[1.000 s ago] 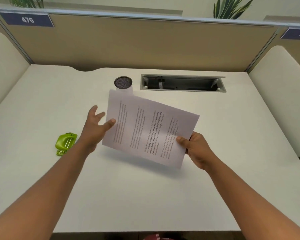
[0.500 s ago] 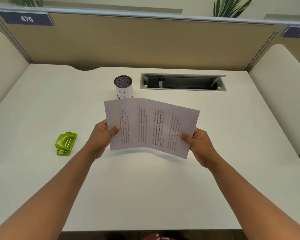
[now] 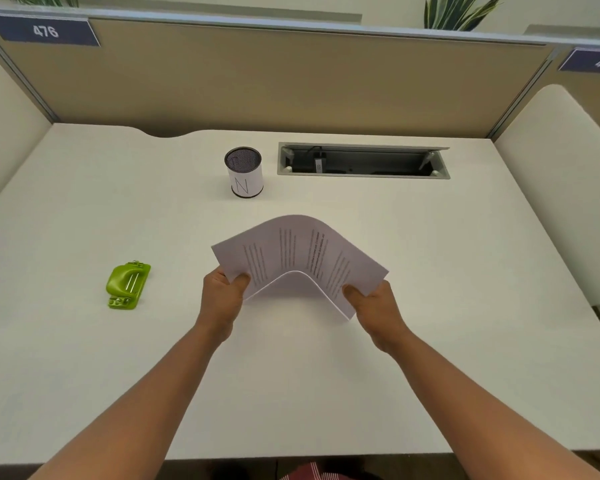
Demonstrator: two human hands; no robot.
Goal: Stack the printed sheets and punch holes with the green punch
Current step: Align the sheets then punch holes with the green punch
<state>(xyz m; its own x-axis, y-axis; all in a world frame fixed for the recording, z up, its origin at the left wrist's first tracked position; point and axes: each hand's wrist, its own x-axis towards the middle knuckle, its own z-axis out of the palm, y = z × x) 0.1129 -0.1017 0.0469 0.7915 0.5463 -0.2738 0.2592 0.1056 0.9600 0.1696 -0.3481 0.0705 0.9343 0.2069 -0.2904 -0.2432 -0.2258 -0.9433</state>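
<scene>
Left hand pinches the left near corner of the sheets, thumb on top, fingers curled underneath. Right hand pinches the right near corner the same way. Both clamped on the paper, nothing else touched. Sheets held above the desk, bowed upward in the middle into an arch, printed text facing up. Green punch lies on the desk well to the left of the left hand, untouched. Mesh pen cup stands farther back, cable tray just right of it.
</scene>
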